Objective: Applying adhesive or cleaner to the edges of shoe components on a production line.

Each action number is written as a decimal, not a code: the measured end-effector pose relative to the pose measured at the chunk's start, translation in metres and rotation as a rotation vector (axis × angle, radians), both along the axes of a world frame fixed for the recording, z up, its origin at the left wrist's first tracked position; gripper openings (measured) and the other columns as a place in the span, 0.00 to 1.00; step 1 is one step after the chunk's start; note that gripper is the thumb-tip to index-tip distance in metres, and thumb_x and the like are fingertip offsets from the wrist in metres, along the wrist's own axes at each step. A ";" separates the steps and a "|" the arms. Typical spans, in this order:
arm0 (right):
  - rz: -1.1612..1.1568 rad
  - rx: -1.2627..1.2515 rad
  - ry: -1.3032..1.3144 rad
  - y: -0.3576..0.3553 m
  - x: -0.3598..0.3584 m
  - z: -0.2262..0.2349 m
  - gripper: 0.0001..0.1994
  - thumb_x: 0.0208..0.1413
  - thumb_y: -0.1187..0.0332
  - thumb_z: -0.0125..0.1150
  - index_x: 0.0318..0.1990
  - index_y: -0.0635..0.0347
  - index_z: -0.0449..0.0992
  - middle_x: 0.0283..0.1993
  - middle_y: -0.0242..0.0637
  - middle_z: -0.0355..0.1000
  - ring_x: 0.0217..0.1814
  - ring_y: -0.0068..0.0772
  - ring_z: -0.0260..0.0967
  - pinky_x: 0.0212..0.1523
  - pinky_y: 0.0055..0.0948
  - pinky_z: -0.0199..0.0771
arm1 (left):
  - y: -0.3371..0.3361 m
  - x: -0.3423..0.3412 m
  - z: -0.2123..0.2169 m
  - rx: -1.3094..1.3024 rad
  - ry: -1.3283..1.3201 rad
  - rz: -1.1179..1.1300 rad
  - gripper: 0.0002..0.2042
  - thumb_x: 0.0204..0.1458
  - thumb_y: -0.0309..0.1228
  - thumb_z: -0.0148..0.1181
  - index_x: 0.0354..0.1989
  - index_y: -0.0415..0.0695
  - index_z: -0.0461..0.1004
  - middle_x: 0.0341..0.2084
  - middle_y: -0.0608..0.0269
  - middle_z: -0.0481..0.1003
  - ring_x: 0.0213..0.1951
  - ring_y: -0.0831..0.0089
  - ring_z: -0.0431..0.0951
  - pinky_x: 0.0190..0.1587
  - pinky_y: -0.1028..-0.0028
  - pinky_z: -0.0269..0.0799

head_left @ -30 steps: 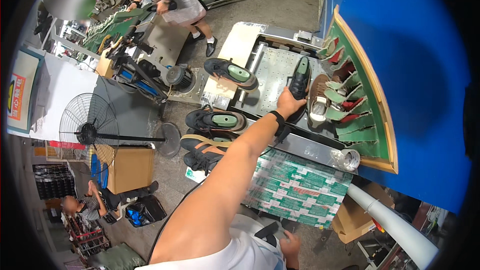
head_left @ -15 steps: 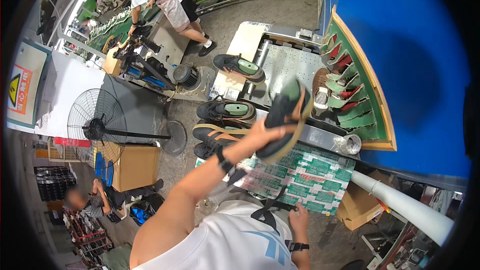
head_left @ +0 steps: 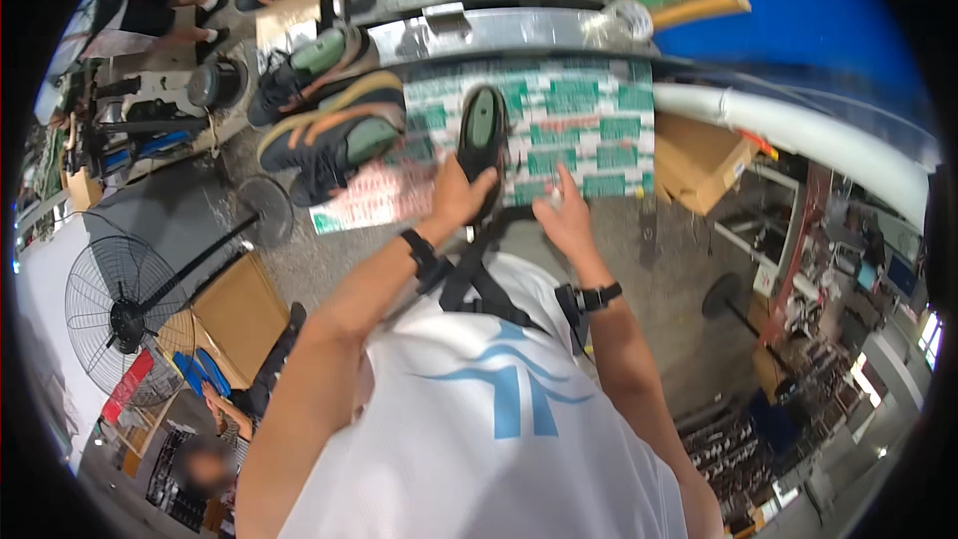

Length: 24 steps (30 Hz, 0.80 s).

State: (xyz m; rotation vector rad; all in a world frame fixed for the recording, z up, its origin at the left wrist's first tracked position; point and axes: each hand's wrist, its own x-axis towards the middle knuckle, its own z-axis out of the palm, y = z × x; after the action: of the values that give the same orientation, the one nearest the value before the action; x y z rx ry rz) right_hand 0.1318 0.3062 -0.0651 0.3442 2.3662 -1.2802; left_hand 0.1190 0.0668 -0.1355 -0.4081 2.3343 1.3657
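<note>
A dark sneaker (head_left: 484,130) with a green insole is in my left hand (head_left: 461,198), its opening facing up. The thumb lies across it and the fingers wrap its side, close to my body. It is over a bench covered with green-and-white printed sheeting (head_left: 579,130). To the right of the shoe, over the bench's near edge, is my right hand (head_left: 569,225). Its index finger points forward and its thumb is apart; nothing that I can make out is in it. More dark sneakers (head_left: 344,140) with tan soles and orange stripes stand at the bench's left.
Beyond the bench runs a metal machine edge (head_left: 499,30), with a tape roll (head_left: 631,18) at its right end. A white pipe (head_left: 768,112) and a cardboard box (head_left: 699,160) are to the right. A floor fan (head_left: 125,319) stands left; a person (head_left: 235,424) sits behind it.
My left hand has brought the sneaker down from the machine toward my body and turned it, insole up. My right hand has risen from my waist to the bench edge. The view has shifted.
</note>
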 end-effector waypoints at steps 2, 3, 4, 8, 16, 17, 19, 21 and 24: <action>-0.075 -0.027 -0.015 -0.007 0.016 0.005 0.43 0.54 0.61 0.72 0.76 0.67 0.62 0.55 0.51 0.79 0.56 0.52 0.79 0.61 0.43 0.77 | 0.002 -0.007 0.011 -0.155 0.296 0.118 0.28 0.57 0.41 0.74 0.59 0.35 0.75 0.50 0.37 0.77 0.52 0.45 0.80 0.55 0.57 0.76; -0.080 -0.025 -0.018 -0.011 0.022 0.004 0.43 0.54 0.61 0.72 0.76 0.67 0.62 0.55 0.51 0.79 0.56 0.52 0.79 0.61 0.43 0.77 | -0.004 -0.014 0.007 -0.075 0.337 0.112 0.25 0.58 0.39 0.73 0.58 0.35 0.76 0.49 0.40 0.78 0.51 0.49 0.81 0.54 0.58 0.76; -0.077 -0.067 -0.042 -0.013 0.033 0.005 0.43 0.54 0.62 0.73 0.76 0.67 0.62 0.55 0.50 0.79 0.56 0.50 0.79 0.60 0.43 0.77 | -0.009 -0.018 0.005 0.000 0.374 0.111 0.22 0.58 0.36 0.72 0.56 0.36 0.77 0.49 0.42 0.78 0.49 0.53 0.81 0.52 0.60 0.77; 0.105 -0.062 0.010 -0.037 0.048 0.022 0.44 0.52 0.63 0.74 0.76 0.66 0.63 0.55 0.49 0.79 0.55 0.49 0.79 0.58 0.43 0.78 | -0.018 -0.035 0.010 0.110 0.293 0.041 0.16 0.60 0.32 0.71 0.51 0.36 0.79 0.47 0.49 0.80 0.44 0.61 0.82 0.48 0.64 0.77; 0.212 -0.058 0.212 -0.069 0.049 0.018 0.44 0.50 0.63 0.74 0.75 0.66 0.64 0.55 0.50 0.77 0.60 0.54 0.76 0.63 0.46 0.74 | -0.032 -0.042 -0.012 0.616 -0.167 0.594 0.13 0.66 0.35 0.63 0.44 0.33 0.76 0.42 0.52 0.80 0.41 0.62 0.83 0.43 0.66 0.83; 0.218 -0.064 0.211 -0.076 0.043 0.018 0.44 0.50 0.63 0.74 0.75 0.66 0.64 0.55 0.50 0.77 0.60 0.54 0.76 0.63 0.46 0.74 | -0.043 -0.041 -0.022 0.637 -0.306 0.779 0.14 0.66 0.35 0.62 0.45 0.33 0.76 0.42 0.52 0.79 0.41 0.62 0.83 0.41 0.64 0.84; 0.351 0.023 0.357 -0.087 0.034 0.010 0.45 0.48 0.63 0.75 0.75 0.68 0.63 0.52 0.49 0.75 0.58 0.53 0.74 0.63 0.47 0.71 | -0.056 -0.029 -0.032 0.601 -0.449 0.932 0.16 0.66 0.36 0.63 0.46 0.32 0.75 0.40 0.50 0.79 0.40 0.62 0.83 0.36 0.63 0.84; 0.389 0.132 0.449 -0.085 0.028 -0.005 0.46 0.47 0.63 0.75 0.74 0.69 0.63 0.50 0.48 0.74 0.56 0.52 0.73 0.61 0.48 0.71 | -0.056 -0.021 -0.011 0.454 -0.475 0.636 0.17 0.66 0.38 0.64 0.47 0.32 0.75 0.41 0.49 0.79 0.40 0.61 0.83 0.36 0.63 0.84; 0.507 0.272 0.550 -0.097 0.016 -0.015 0.47 0.44 0.62 0.76 0.74 0.71 0.63 0.48 0.46 0.72 0.52 0.50 0.72 0.57 0.48 0.70 | -0.082 -0.003 -0.033 -0.097 -0.251 0.227 0.24 0.63 0.41 0.68 0.52 0.28 0.75 0.43 0.44 0.81 0.44 0.57 0.84 0.43 0.58 0.83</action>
State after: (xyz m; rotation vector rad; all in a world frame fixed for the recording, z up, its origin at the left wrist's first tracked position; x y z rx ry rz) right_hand 0.1482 0.2093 -0.0802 -0.5769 2.8194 -0.8833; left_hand 0.1155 -0.0148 -0.1685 -0.8453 2.2018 1.2200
